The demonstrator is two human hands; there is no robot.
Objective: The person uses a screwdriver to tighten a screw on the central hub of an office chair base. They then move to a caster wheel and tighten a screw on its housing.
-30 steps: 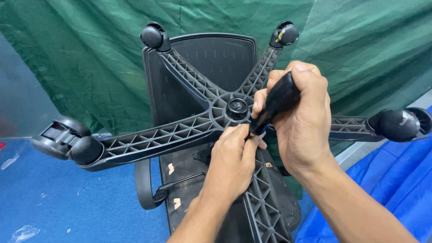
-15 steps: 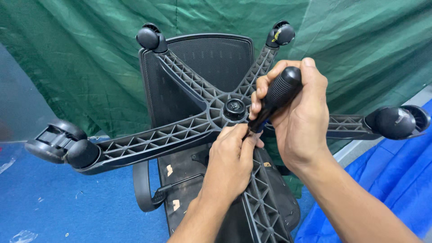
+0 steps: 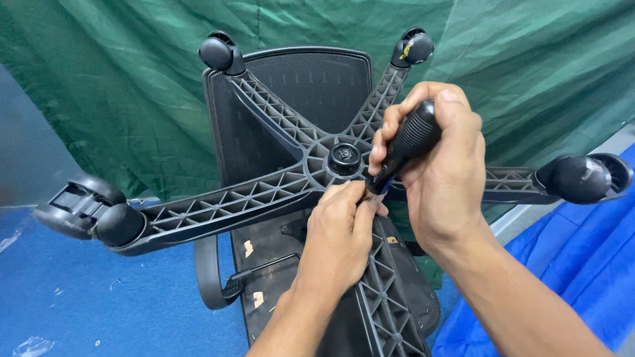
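Note:
An upturned black office chair lies in front of me, its five-armed star base [image 3: 264,192] facing up with castor wheels at the arm ends. My right hand [image 3: 440,168] grips the ribbed black handle of a screwdriver [image 3: 411,140], its tip pointing down beside the round hub [image 3: 344,157]. My left hand [image 3: 340,231] rests on the near arm of the base, fingertips pinched around the screwdriver's tip just below the hub. What the tip touches is hidden by my fingers.
The mesh backrest [image 3: 311,86] lies behind the base against a green tarpaulin [image 3: 132,79]. An armrest [image 3: 211,277] sticks out at the lower left over blue carpet [image 3: 79,291]. Blue fabric [image 3: 582,264] lies at the right. Castor wheels [image 3: 86,211] [image 3: 582,178] project sideways.
Both hands stay on the screwdriver by the hub; my right hand's grip on the handle has shifted slightly. The view has drifted a little.

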